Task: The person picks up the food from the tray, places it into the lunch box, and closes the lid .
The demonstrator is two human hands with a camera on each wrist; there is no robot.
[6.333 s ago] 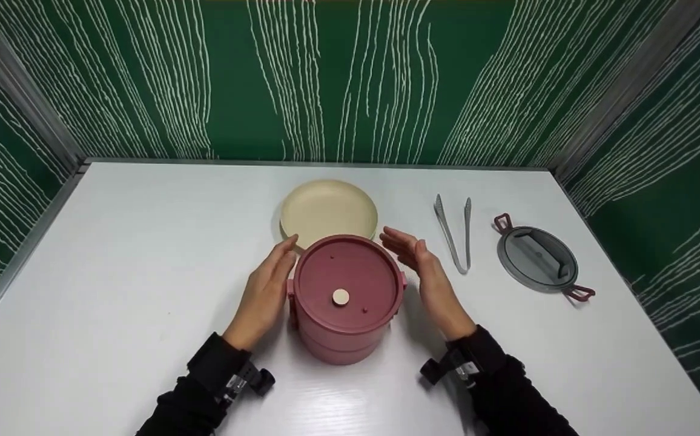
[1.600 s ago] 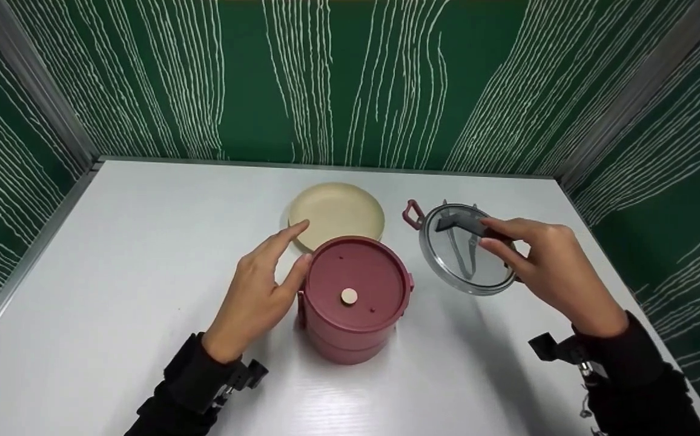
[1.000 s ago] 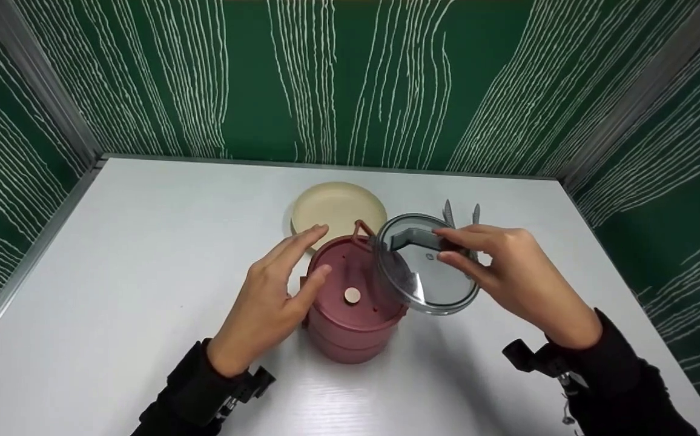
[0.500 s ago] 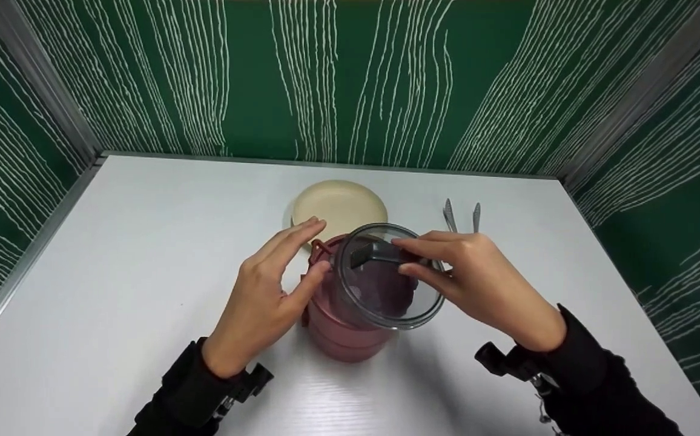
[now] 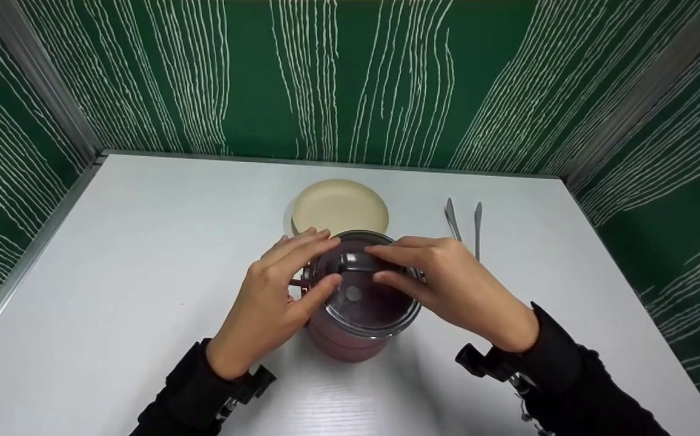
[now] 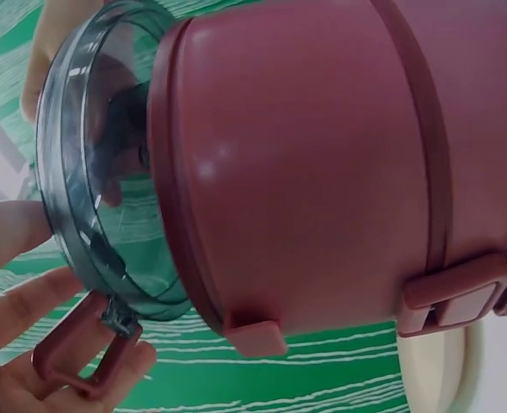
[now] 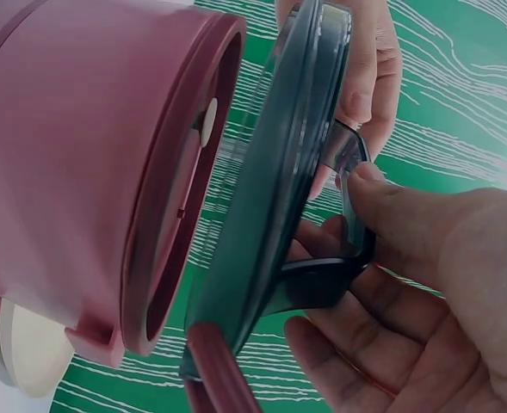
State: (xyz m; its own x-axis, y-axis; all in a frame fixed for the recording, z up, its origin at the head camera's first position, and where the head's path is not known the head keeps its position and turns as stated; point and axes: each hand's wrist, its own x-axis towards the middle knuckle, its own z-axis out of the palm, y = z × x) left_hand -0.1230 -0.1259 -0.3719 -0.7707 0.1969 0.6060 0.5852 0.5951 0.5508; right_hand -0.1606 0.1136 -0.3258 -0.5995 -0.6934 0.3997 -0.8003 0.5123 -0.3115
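Observation:
A clear grey lid [image 5: 380, 309] hangs just above the pink lidded pot [image 5: 349, 350], tilted in the right wrist view, a gap showing between them. My right hand [image 5: 456, 287] pinches the dark lid handle [image 7: 313, 282] between thumb and fingers. My left hand [image 5: 268, 300] is beside the lid's left edge, thumb and fingers spread and slightly bent; whether they touch the rim is hard to tell. A red side loop [image 6: 85, 348] of the lid lies among the left fingers. Through the lid shows the pot's pale round knob [image 5: 353, 293].
Behind the pot lies a cream plate [image 5: 339, 206] on the white table [image 5: 174, 254]. Metal tongs [image 5: 478, 227] lie to its right, partly hidden by my right hand. Green walls [image 5: 253, 79] with white lines enclose the table's back and sides.
The lid, lifted from the table's right side, has moved left in my right hand until it is over the pot. My left hand has stayed at the pot's left side.

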